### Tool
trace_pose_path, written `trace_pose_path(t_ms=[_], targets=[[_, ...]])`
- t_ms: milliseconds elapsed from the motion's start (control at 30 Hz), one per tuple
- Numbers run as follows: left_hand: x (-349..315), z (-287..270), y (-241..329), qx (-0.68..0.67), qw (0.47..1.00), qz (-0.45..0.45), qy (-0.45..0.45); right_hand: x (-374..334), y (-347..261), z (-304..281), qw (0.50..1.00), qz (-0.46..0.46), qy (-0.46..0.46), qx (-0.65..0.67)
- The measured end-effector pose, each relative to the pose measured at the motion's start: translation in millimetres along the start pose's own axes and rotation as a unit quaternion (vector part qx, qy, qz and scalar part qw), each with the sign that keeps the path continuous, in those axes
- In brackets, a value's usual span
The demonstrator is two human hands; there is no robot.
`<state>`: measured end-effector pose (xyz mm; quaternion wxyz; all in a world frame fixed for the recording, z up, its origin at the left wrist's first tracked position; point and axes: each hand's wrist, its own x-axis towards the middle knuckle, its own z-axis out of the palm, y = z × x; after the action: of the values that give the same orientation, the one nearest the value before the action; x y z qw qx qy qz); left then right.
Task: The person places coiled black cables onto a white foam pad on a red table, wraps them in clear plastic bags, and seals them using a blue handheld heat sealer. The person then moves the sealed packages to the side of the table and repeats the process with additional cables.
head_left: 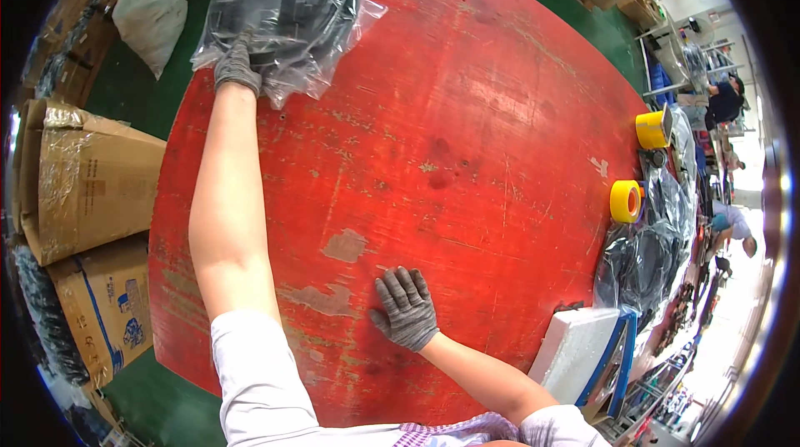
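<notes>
At the far left of the red table (467, 239), a clear plastic bag (279, 9) holds coiled black cable or tubing; I cannot tell which. My left hand (237, 70), in a grey knit glove, reaches out to the bag's near left side and grips it, its fingers partly lost against the dark contents. My right hand (406, 311), gloved the same way, lies flat on the worn tabletop near me. Its fingers are spread and nothing is in them.
Along the right edge are yellow tape rolls (625, 201), bagged black coils (646, 259) and a white foam block (575, 351) beside a blue frame (617, 364). Cardboard boxes (100, 180) and a white sack (152, 14) stand left of the table. Other people (727, 103) are far right.
</notes>
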<state>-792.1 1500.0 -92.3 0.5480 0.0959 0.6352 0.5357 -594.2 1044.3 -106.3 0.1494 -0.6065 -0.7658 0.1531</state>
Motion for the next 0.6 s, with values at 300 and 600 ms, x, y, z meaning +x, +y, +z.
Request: trace_pose_path(t_ms=[300,600], targets=[[-93,-91,-58,-0.061,0.986,0.153,-0.035,-6,-1,-7,1.0,-0.018,0.019,0.013],[-447,-304,-233,0.649,0.54,0.414,-0.341,-13,-9,-23,0.999,-0.025,0.034,0.032]])
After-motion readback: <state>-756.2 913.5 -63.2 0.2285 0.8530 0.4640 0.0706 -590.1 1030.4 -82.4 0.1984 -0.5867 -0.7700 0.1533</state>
